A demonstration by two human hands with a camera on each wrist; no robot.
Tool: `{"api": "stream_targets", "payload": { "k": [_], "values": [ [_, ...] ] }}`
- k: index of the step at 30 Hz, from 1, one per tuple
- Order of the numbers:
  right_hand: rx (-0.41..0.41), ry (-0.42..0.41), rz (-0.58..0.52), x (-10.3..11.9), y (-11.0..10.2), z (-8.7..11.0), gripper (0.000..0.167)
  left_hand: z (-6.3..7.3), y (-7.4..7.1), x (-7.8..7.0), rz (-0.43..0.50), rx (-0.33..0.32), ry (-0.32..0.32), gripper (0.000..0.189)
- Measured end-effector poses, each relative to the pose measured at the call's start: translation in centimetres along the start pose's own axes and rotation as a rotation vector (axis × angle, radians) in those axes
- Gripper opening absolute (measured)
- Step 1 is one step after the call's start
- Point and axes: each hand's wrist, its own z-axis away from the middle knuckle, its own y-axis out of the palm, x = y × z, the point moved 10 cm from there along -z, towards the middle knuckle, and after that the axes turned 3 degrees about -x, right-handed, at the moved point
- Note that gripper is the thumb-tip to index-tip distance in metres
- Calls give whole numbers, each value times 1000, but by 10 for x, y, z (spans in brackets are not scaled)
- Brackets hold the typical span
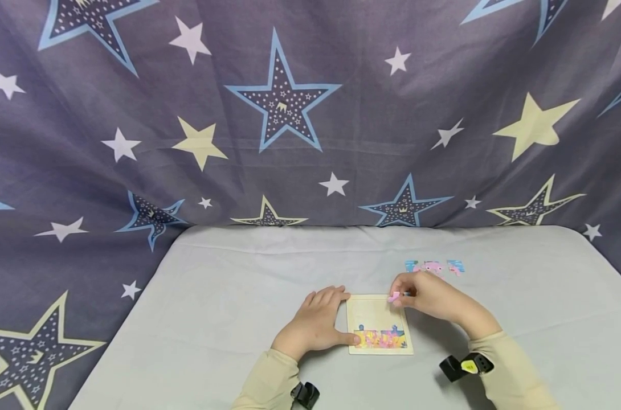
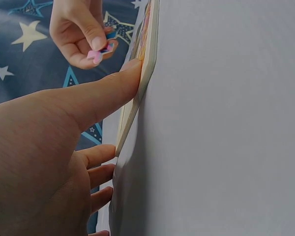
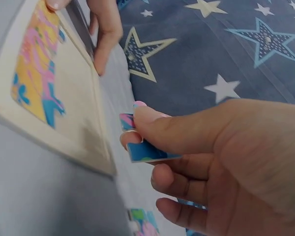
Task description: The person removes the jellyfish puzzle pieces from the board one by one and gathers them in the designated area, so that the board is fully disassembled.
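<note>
A shallow wooden puzzle tray (image 1: pixel 374 310) lies on the pale cloth. Fitted yellow, pink and blue jigsaw pieces (image 3: pixel 34 69) fill its near end, and bare wood shows beyond them. My left hand (image 1: pixel 315 324) rests at the tray's left side, thumb pressing on the near left edge, the index fingertip at the far left corner. Above the far right corner, my right hand (image 1: pixel 430 296) pinches a pink and blue jigsaw piece (image 3: pixel 150 150) between thumb and index finger. The other fingers of that hand are loosely curled, and part of the piece hides behind the thumb.
Several loose jigsaw pieces (image 1: pixel 433 266) lie in a row on the cloth beyond my right hand, partly hidden by it. The pale surface (image 1: pixel 228 307) extends to both sides. A dark star-patterned curtain (image 1: pixel 290 171) hangs behind its far edge.
</note>
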Motion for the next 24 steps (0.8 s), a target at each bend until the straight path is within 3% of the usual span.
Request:
{"api": "stream_targets", "payload": {
  "k": [9,18,24],
  "values": [
    [-86,-15,70,-14,-24,4,11,-2,5,5,-4,4,9,91],
    [-129,1,73,-31,-43,10,7,-8,12,14,25,-9,-11,92],
    [-179,44,91,-46,-59,16,11,-7,10,12,21,-9,-9,91]
  ]
}}
